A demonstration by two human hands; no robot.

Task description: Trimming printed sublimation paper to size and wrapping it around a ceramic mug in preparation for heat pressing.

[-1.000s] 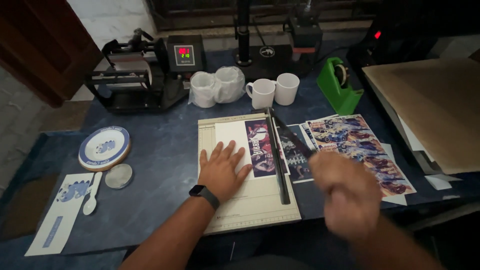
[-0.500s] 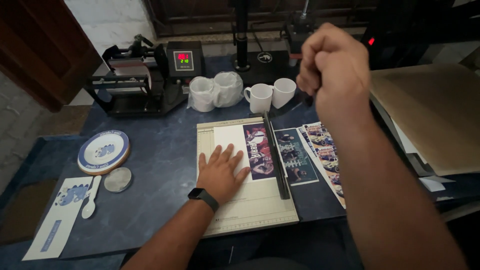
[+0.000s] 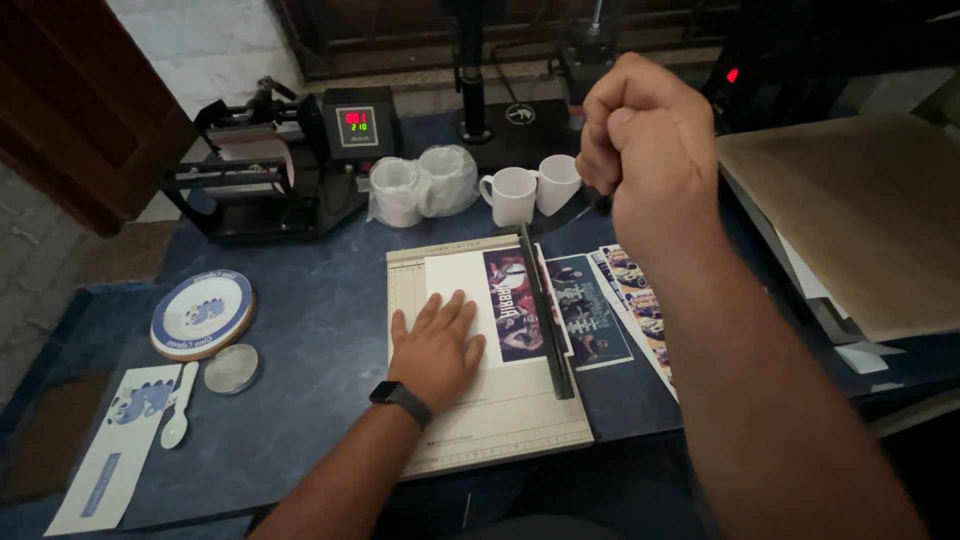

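Blue marbled worktop (image 3: 320,330) carried our cream paper trimmer (image 3: 480,420), white mugs (image 3: 515,192) and a black mug press (image 3: 290,160) behind it. Our left hand (image 3: 437,350) lay flat and open on the printed sheet (image 3: 500,310) on the trimmer. Our right hand (image 3: 640,150), fisted, gripped the raised blade handle (image 3: 545,300).

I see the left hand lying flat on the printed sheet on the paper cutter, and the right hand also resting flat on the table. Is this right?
Not quite. The left hand does lie flat on the printed sheet on the paper cutter, but the head view shows the right hand raised above the table as a closed fist, apparently around the cutter's blade handle.
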